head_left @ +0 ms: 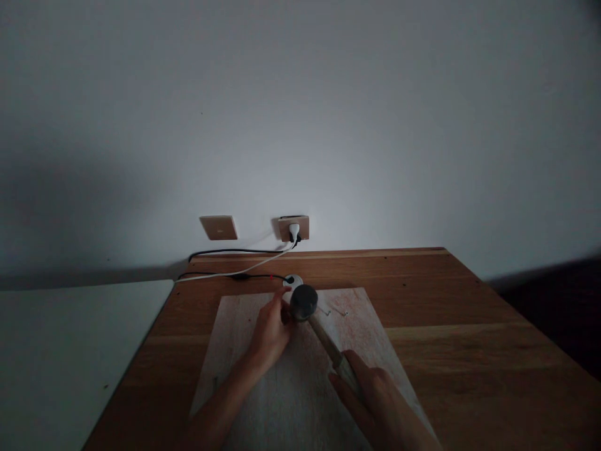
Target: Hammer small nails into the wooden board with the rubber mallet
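My right hand [370,391] is wrapped round the handle of a mallet [304,302] with a dark round head, which slants up and to the left over a pale wooden board [239,351]. Just left of the mallet head, my left hand [272,329] is closed low over the board, its fingertips pinched together. The head partly covers those fingers, and whatever they hold is hidden. To the right of the head, two thin nail-like pieces [346,313] stand up from the board's far part.
Under the board lies a brown wooden tabletop [446,351]. Behind the board is a round white device [293,280] with a black cable. Cables run to a wall socket [302,228]; a blank plate [219,228] is beside it. At left is a pale surface [70,357].
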The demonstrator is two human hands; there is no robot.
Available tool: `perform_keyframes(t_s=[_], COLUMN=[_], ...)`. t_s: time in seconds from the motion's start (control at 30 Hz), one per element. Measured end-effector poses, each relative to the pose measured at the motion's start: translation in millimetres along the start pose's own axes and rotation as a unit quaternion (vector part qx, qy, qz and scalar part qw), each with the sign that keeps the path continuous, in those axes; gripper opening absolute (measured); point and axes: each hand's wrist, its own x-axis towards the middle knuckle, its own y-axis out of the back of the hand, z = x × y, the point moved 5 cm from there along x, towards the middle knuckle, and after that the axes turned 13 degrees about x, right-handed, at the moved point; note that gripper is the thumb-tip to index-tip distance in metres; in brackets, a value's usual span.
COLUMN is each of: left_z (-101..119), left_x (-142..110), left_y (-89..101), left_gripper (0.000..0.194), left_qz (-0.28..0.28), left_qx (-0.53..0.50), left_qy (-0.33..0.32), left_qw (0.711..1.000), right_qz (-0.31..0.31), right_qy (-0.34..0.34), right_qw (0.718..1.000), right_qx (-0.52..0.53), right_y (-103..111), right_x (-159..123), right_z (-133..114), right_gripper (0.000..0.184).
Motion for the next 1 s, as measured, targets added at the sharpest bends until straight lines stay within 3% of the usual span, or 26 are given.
perform_keyframes(t_s=[0.5,0.7,0.87,1.0], left_z=[-3.1,5.8,6.4,9.5], left_x=[-1.1,-1.9,-3.3,-1.9], left_y=[-1.2,1.0,-0.2,-0.1], left_gripper=[0.078,0.059,0.059,0.062], left_qz=[0.003,-0.012,-0.024,-0.019], left_qx=[0.03,0.016,0.018,0.031], left_qy=[-0.021,-0.014,-0.001,-0.013], left_qw=[0.999,1.0,1.0,0.999], right_qz=[0.027,0.032,0.029,0.027], right_qy=[-0.004,-0.01,-0.022,-0.023], right_qw=[0.999,0.994,0.992,0.99], right_qx=[0.025,0.104,0.124,0.137], right_y=[-2.8,16.4,32.0,32.4], right_x=[-5.5,-6.5,-9.5,-12.0], right_z=[2.4,-9.4,-16.5,-15.8], right_gripper=[0.038,0.037,0.036,0.036])
